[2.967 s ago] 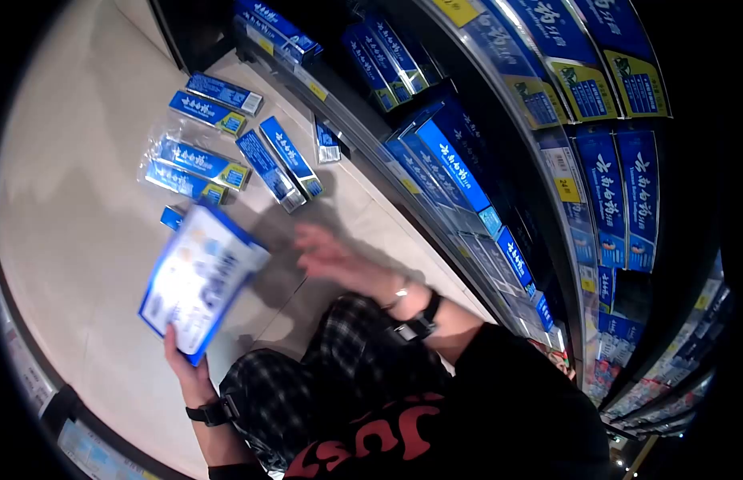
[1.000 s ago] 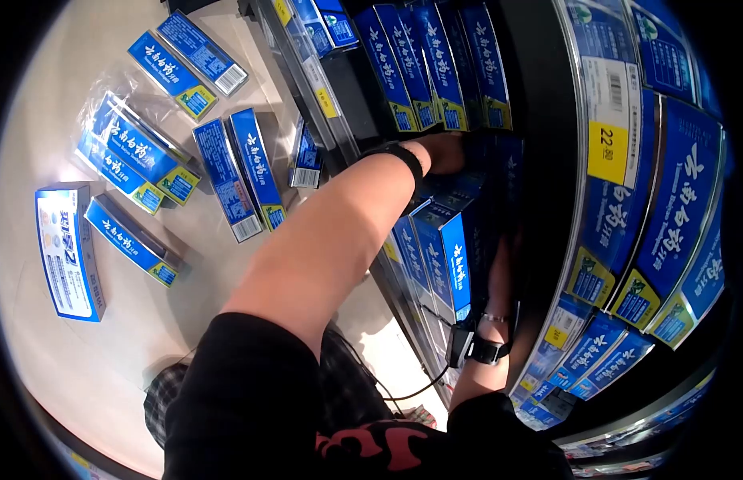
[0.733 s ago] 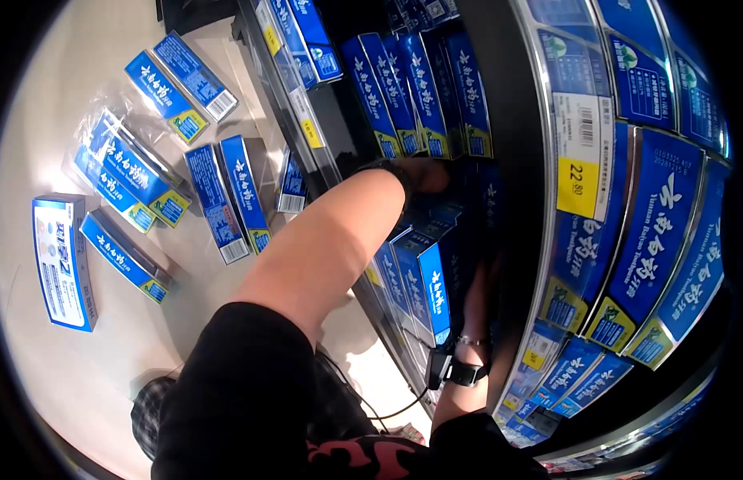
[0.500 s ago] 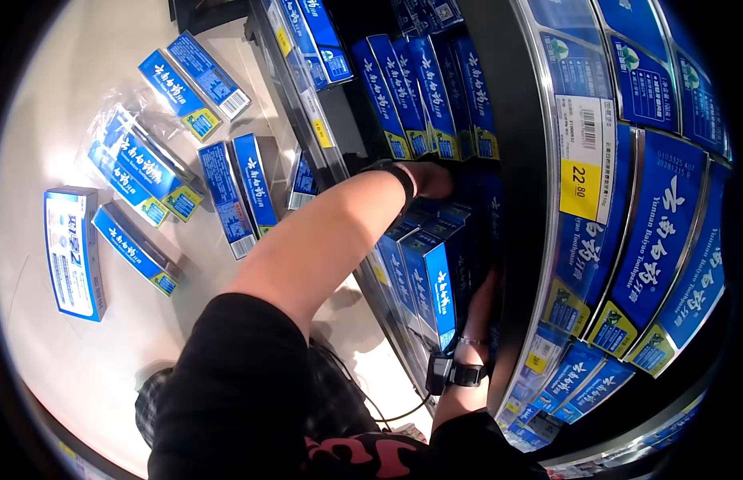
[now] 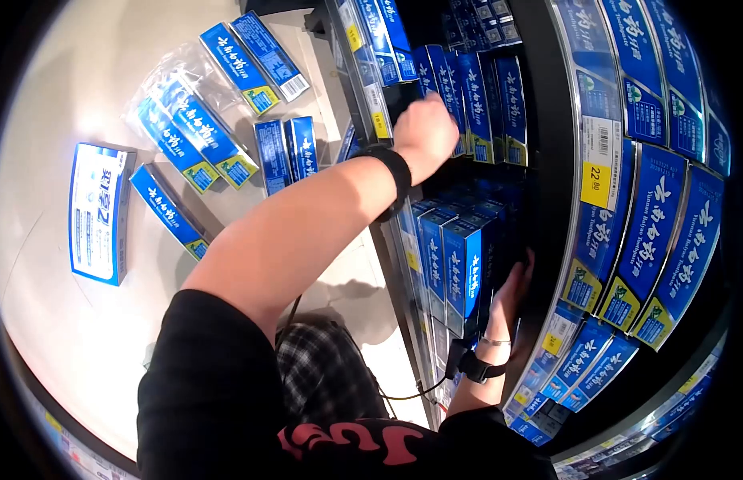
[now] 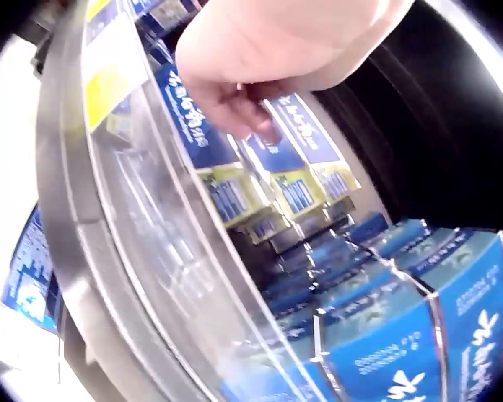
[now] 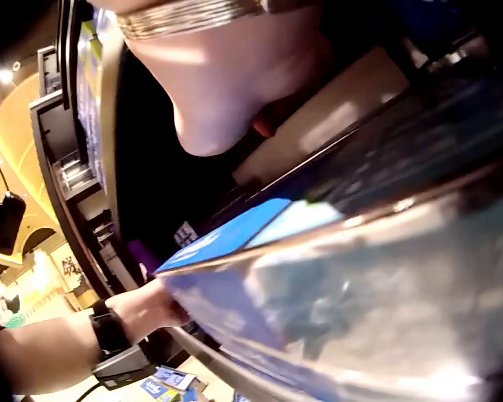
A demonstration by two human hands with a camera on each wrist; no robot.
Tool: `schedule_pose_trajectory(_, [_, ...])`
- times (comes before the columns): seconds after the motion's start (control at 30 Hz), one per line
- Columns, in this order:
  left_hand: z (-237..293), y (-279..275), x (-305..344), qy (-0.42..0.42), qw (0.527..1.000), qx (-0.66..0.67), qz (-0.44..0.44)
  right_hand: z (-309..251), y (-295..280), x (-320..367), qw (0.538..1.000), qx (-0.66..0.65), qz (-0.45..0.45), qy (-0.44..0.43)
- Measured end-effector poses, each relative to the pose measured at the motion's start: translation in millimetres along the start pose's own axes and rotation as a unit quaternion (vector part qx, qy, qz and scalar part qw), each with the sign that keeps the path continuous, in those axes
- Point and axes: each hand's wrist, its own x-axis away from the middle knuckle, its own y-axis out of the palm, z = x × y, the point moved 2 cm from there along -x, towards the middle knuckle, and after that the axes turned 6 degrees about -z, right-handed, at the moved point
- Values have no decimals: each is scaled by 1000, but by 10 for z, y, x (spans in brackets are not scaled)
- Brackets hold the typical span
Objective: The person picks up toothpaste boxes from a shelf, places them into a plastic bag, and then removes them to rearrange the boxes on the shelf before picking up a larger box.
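In the head view my left hand (image 5: 426, 138), its fingers curled, is over the front of a row of upright blue toothpaste boxes (image 5: 477, 104). The left wrist view shows its bent fingers (image 6: 250, 117) right at the faces of these boxes; I cannot tell whether they grip one. My right hand (image 5: 509, 294) reaches into the dark shelf with straight fingers, beside a nearer block of blue toothpaste boxes (image 5: 465, 268). In the right wrist view that hand (image 7: 235, 92) is behind a box corner, its fingers mostly hidden.
A clear plastic rail (image 6: 163, 226) runs along the shelf's front edge. More toothpaste boxes (image 5: 655, 240) stand on the shelf above, by a yellow price tag (image 5: 597, 186). On the floor lie a white-faced box (image 5: 98, 214), several blue boxes (image 5: 170, 210) and plastic wrap (image 5: 199, 72).
The white-faced box, in my left hand three seconds ago, lies on the floor. My left hand has moved from deep in the shelf to the row's front; my right fingers have come into sight.
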Motion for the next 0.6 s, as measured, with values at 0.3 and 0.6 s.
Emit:
schedule_pose_trajectory(0.3, [-97, 241, -374, -131, 984, -41, -111, -82, 259, 23, 997, 55, -24, -53])
schedule_pose_trajectory(0.6, [-44, 867, -322, -119, 974, -96, -167, -106, 265, 23, 998, 34, -37, -39])
